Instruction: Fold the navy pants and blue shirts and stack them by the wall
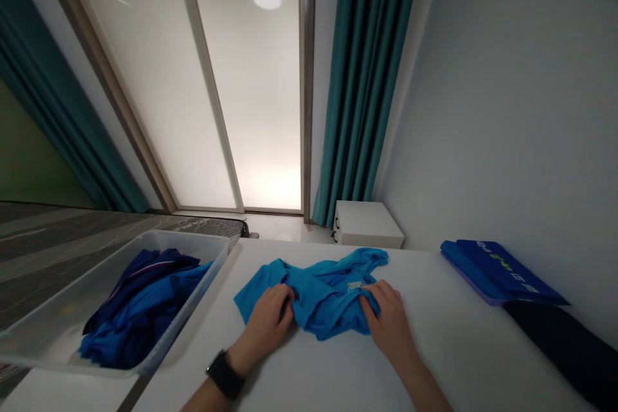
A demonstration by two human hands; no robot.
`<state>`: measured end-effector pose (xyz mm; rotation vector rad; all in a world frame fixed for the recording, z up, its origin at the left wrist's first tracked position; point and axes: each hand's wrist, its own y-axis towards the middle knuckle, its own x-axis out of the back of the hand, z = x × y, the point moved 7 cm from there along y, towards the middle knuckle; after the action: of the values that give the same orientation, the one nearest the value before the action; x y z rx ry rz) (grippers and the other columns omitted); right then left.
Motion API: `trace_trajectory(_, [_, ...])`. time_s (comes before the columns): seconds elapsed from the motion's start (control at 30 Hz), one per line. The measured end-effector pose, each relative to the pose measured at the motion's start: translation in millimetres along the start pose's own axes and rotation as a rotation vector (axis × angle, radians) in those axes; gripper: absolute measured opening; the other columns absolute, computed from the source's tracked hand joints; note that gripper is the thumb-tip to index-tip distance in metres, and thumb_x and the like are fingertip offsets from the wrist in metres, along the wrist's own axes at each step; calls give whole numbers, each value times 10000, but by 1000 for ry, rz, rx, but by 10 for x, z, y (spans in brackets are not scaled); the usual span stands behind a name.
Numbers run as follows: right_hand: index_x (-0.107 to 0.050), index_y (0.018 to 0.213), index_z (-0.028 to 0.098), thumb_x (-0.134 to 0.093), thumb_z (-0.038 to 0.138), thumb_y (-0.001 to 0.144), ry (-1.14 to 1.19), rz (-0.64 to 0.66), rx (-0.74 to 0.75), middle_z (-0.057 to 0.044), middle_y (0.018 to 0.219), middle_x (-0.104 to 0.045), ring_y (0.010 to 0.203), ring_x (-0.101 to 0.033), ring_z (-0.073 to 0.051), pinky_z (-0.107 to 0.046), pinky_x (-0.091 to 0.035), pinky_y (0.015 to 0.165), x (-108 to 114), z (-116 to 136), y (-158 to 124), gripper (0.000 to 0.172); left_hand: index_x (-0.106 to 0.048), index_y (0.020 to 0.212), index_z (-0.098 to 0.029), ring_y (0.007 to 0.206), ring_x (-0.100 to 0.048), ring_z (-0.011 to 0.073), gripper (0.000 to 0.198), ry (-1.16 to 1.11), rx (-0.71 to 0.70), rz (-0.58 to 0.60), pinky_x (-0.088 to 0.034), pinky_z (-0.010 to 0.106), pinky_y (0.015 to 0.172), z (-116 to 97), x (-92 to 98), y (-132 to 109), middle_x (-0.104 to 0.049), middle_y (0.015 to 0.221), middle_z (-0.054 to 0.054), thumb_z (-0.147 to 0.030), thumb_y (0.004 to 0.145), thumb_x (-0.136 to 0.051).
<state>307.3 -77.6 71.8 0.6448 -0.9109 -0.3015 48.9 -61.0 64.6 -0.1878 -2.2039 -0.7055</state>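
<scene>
A light blue garment point(321, 293) lies crumpled on the white table, with small pale print near its right part. My left hand point(269, 315) is closed on its left part, fingers curled and pressed into the cloth; a black watch is on that wrist. On the right side, my right hand point(385, 315) pinches the fabric just below the print, between thumb and fingers. The cloth between the hands is bunched in folds.
A clear plastic bin point(203, 293) at the left holds dark and bright blue clothes point(145, 309). Folded blue items point(506, 273) and a black cloth point(560, 341) lie at the right by the wall. Behind the table point(309, 380) stands a white cabinet point(369, 225).
</scene>
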Motion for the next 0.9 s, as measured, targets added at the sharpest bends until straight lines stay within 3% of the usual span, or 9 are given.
trace_trajectory(0.17, [-659,935,244,-397,355,939,-142,1,-127,-61,883,-675,742,-634,-220,-331,-462,649,62,-308,6,284,-540,846,-208,684,-556,175,166,-251,307,-353,-438,284,647,309,354,-17,-609,780,5,-344,897,-459])
trace_trajectory(0.27, [-665,973,256,-404,412,914,-2,32,-298,-48,825,-699,653,-641,-218,-314,-459,566,67,-409,-21,311,-564,867,-211,666,-571,175,205,-296,356,-387,-439,274,610,321,421,-18,-624,777,2,-400,891,-489])
trace_trajectory(0.37, [-624,1094,225,-388,486,912,353,143,-517,-24,722,-675,524,-617,-208,-301,-451,461,-32,-429,-68,397,-567,911,-223,726,-614,197,221,-318,366,-379,-469,280,597,283,411,-12,-640,833,18,-429,900,-488])
trace_trajectory(0.43, [-603,1121,198,-400,515,906,536,138,-587,-37,772,-685,546,-633,-207,-306,-482,467,-57,-386,-76,434,-553,938,-231,790,-637,220,234,-372,386,-395,-491,285,570,291,385,-15,-650,896,33,-452,902,-482])
trace_trajectory(0.5, [-629,1057,192,-463,499,882,540,40,-531,-66,879,-698,711,-672,-226,-340,-543,614,4,-322,-44,391,-528,938,-238,799,-648,227,232,-405,393,-425,-512,298,569,313,369,-22,-650,891,31,-460,905,-472])
trace_trajectory(0.6, [-655,971,205,-495,432,883,403,-85,-341,-88,998,-684,947,-643,-251,-405,-517,853,95,-184,-5,291,-497,936,-242,657,-623,203,192,-276,384,-464,-504,311,603,328,403,-47,-603,732,-12,-425,924,-438])
trace_trajectory(0.7, [-627,978,213,-446,381,929,335,-167,-185,-109,1103,-653,1050,-606,-254,-446,-478,924,163,-69,-14,252,-486,973,-234,564,-586,194,169,-118,347,-465,-475,307,582,287,463,-88,-571,666,-29,-362,948,-380])
trace_trajectory(0.8, [-572,1019,224,-403,315,955,270,-283,-45,-123,1256,-594,1164,-554,-259,-476,-455,944,321,52,-38,202,-494,1067,-212,823,-670,224,191,-94,140,-395,-523,353,747,116,473,-96,-669,906,48,-248,928,-368])
trace_trajectory(0.9, [-519,1054,237,-365,243,963,230,-339,128,-119,1343,-545,1233,-512,-255,-512,-417,982,487,243,-59,179,-466,1212,-177,1128,-595,248,400,-7,-102,-257,-473,410,969,-92,372,-100,-614,1195,116,-121,817,-434])
